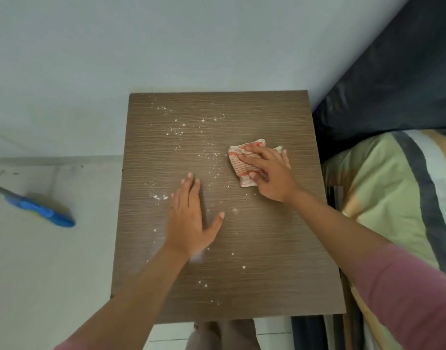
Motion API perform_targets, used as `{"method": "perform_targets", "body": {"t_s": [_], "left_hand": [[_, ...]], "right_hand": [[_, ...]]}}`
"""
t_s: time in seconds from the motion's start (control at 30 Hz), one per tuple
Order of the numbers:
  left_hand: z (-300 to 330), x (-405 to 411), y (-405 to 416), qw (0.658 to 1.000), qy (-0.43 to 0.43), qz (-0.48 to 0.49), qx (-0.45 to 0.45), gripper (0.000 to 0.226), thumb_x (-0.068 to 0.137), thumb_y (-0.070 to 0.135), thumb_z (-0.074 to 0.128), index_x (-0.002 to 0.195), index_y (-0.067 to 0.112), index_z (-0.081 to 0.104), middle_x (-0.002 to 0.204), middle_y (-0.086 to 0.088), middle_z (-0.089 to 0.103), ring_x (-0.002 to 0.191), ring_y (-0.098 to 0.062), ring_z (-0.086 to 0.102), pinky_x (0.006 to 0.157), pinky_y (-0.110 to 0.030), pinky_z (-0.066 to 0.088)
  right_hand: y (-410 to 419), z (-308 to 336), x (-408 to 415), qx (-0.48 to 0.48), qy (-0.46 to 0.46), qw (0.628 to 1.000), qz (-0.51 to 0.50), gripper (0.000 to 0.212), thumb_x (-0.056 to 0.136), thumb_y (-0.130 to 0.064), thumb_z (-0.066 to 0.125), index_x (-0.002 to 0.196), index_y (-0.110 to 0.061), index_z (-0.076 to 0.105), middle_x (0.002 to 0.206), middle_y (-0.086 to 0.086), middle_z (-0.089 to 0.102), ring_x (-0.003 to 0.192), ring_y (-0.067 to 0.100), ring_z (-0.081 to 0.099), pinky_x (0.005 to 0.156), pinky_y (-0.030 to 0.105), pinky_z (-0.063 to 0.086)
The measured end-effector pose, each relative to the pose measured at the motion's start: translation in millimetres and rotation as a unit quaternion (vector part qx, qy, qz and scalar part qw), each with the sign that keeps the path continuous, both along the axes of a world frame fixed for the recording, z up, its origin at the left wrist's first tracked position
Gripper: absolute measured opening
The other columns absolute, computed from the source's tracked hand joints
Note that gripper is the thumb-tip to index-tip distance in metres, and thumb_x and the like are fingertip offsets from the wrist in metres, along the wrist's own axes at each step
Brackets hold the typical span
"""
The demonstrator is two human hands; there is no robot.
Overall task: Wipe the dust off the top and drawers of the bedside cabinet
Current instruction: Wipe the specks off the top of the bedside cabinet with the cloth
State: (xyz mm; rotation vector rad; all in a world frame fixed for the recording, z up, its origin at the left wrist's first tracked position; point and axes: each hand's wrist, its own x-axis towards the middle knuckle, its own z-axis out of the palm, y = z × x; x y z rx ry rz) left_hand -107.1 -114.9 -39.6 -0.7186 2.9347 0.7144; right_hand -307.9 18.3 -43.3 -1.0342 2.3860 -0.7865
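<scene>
I look straight down on the brown wood-grain top of the bedside cabinet (267, 248). White dust specks (181, 130) lie scattered over its left and middle parts. My right hand (270, 173) presses a folded orange-and-white striped cloth (239, 162) flat on the top, right of centre. My left hand (191, 218) lies palm down on the top near the middle, fingers together and thumb spread, holding nothing. The drawers are hidden below the top.
A pale wall (166, 46) runs behind the cabinet. A bed with a green, striped cover (383, 198) and a dark cushion (393, 84) sits close on the right. A blue brush-like tool (40, 210) lies on the white floor at left.
</scene>
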Motion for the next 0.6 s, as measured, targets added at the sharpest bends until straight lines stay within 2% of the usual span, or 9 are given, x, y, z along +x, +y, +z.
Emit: {"method": "perform_targets", "body": {"t_s": [0.1, 0.23, 0.37, 0.6], "left_hand": [[-1, 46, 29, 1.0, -0.009, -0.005, 0.007, 0.086, 0.083, 0.062, 0.042, 0.144, 0.005, 0.022, 0.156, -0.009, 0.011, 0.144, -0.024, 0.009, 0.114, -0.045, 0.009], [-10, 92, 56, 0.999, -0.03, -0.034, 0.0, 0.087, 0.08, 0.061, 0.046, 0.143, 0.005, 0.026, 0.155, -0.011, 0.015, 0.142, -0.027, 0.014, 0.112, -0.049, 0.017], [-19, 101, 60, 0.996, -0.059, -0.052, -0.045, 0.092, 0.078, 0.065, 0.044, 0.143, 0.004, 0.023, 0.156, -0.012, 0.011, 0.143, -0.027, 0.009, 0.113, -0.047, 0.015], [-18, 99, 60, 0.996, -0.051, -0.045, -0.05, 0.093, 0.075, 0.064, 0.047, 0.141, 0.003, 0.027, 0.154, -0.013, 0.016, 0.143, -0.027, 0.012, 0.113, -0.049, 0.021]], "right_hand": [[13, 0, 20, -0.005, -0.002, 1.0, -0.012, 0.05, 0.085, -0.015, 0.061, 0.127, -0.041, 0.052, 0.142, -0.018, 0.04, 0.139, 0.01, 0.022, 0.113, 0.052, -0.008], [28, 0, 45, -0.01, -0.005, 0.999, -0.033, 0.05, 0.084, -0.015, 0.061, 0.126, -0.041, 0.053, 0.141, -0.017, 0.04, 0.139, 0.011, 0.023, 0.112, 0.049, -0.009], [40, -3, 65, -0.012, 0.0, 0.999, -0.047, 0.049, 0.084, -0.016, 0.061, 0.126, -0.041, 0.053, 0.141, -0.018, 0.04, 0.138, 0.011, 0.024, 0.112, 0.048, -0.009], [49, -3, 86, -0.008, 0.002, 0.999, -0.053, 0.047, 0.085, -0.017, 0.061, 0.126, -0.04, 0.054, 0.141, -0.016, 0.041, 0.138, 0.013, 0.025, 0.112, 0.046, -0.009]]}}
